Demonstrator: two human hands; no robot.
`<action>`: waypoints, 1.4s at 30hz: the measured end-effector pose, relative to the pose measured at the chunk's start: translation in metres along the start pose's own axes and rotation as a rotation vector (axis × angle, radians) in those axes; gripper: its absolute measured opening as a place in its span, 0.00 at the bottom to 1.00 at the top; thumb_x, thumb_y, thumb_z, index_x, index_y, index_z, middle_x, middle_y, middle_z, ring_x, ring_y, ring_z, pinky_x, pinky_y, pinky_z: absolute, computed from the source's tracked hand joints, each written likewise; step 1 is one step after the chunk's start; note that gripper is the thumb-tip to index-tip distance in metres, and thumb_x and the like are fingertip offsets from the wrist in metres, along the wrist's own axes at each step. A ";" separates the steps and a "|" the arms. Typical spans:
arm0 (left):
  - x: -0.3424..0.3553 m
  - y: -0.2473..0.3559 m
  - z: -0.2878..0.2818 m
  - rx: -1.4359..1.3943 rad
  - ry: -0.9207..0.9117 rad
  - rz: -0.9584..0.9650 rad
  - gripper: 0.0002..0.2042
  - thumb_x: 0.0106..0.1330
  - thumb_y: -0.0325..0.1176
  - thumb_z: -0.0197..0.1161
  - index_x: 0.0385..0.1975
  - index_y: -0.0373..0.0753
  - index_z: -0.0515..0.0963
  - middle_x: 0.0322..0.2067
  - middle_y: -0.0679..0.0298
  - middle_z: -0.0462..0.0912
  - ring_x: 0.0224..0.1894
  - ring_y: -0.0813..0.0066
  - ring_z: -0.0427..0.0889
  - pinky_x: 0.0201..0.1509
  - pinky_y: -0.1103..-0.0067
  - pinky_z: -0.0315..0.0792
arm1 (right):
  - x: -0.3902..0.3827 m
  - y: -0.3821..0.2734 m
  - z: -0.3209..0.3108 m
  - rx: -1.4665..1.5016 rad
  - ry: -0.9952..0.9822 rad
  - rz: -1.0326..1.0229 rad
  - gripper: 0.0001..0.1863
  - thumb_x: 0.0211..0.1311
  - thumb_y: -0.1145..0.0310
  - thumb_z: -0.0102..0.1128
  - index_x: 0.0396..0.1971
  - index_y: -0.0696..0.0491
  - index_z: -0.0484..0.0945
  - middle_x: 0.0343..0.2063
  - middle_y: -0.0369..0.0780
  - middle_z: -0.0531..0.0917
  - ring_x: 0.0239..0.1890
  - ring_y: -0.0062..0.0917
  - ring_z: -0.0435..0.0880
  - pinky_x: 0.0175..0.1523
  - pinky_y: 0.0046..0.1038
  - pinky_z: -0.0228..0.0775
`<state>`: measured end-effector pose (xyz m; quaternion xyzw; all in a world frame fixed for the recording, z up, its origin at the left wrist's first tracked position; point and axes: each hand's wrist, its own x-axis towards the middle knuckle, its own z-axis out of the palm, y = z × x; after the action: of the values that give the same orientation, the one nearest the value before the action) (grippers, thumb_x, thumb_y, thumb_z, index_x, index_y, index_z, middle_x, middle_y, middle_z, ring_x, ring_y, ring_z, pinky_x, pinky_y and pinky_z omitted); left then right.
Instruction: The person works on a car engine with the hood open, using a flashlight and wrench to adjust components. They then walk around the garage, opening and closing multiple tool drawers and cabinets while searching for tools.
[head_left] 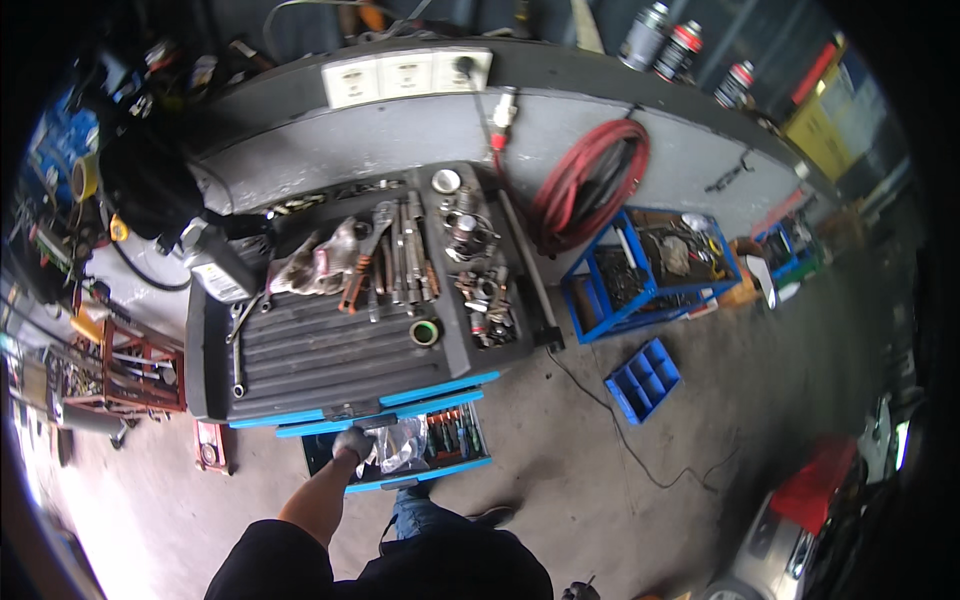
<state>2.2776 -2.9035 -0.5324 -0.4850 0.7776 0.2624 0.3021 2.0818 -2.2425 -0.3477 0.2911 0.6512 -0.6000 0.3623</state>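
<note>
Drawer (462, 466) open, and I've got the left hand (352, 443) inside, its finger grip impossible to tell; the right hand (578, 592), at the view's lower edge, is closed on a thin tool (590, 580). Clear bag (404, 442) beside the left, then screwdrivers (456, 432); above, the cart top (310, 350) carries wrenches (238, 365).

The fingertips of the person's left hand (352, 442) are hidden inside the open drawer (440, 474), so what they touch cannot be told. Beside it, the contents of a clear plastic bag (403, 445) are blurred. The drawer's rear is out of sight beneath the cabinet top (320, 350). The lower edge cuts off the right hand (578, 592); the thin item there, perhaps a tool, is too small to identify. The silver car (770, 542) at lower right is cropped too.
</note>
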 end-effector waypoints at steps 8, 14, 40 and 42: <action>-0.077 0.130 0.071 -0.251 -0.390 -0.062 0.18 0.62 0.50 0.66 0.33 0.37 0.84 0.24 0.64 0.83 0.25 0.74 0.81 0.31 0.74 0.75 | 0.074 0.058 -0.076 -0.030 0.025 0.027 0.08 0.59 0.71 0.55 0.21 0.51 0.72 0.11 0.35 0.68 0.11 0.25 0.70 0.15 0.29 0.60; -0.153 0.283 0.071 -0.549 -0.407 -0.068 0.11 0.64 0.37 0.63 0.37 0.36 0.79 0.29 0.60 0.81 0.25 0.69 0.80 0.29 0.74 0.77 | 0.137 0.017 -0.178 -0.133 0.142 0.130 0.09 0.57 0.66 0.67 0.34 0.54 0.81 0.20 0.35 0.79 0.18 0.21 0.76 0.24 0.28 0.72; -0.356 1.277 0.154 0.413 -0.683 1.374 0.19 0.67 0.38 0.50 0.56 0.42 0.72 0.46 0.49 0.82 0.52 0.51 0.79 0.55 0.60 0.71 | 0.350 -0.568 -0.516 0.012 0.248 -0.115 0.12 0.68 0.57 0.57 0.26 0.46 0.74 0.16 0.29 0.70 0.12 0.16 0.67 0.17 0.21 0.63; -0.342 1.340 0.163 0.271 -0.679 1.437 0.17 0.68 0.40 0.49 0.53 0.43 0.74 0.44 0.53 0.83 0.49 0.50 0.80 0.54 0.59 0.71 | 0.360 -0.569 -0.578 0.099 0.386 -0.002 0.09 0.67 0.59 0.56 0.27 0.45 0.74 0.15 0.29 0.70 0.10 0.16 0.65 0.15 0.22 0.60</action>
<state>1.2082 -2.0601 -0.2411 0.2807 0.7904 0.4290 0.3353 1.3434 -1.7516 -0.3091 0.4173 0.6786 -0.5648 0.2153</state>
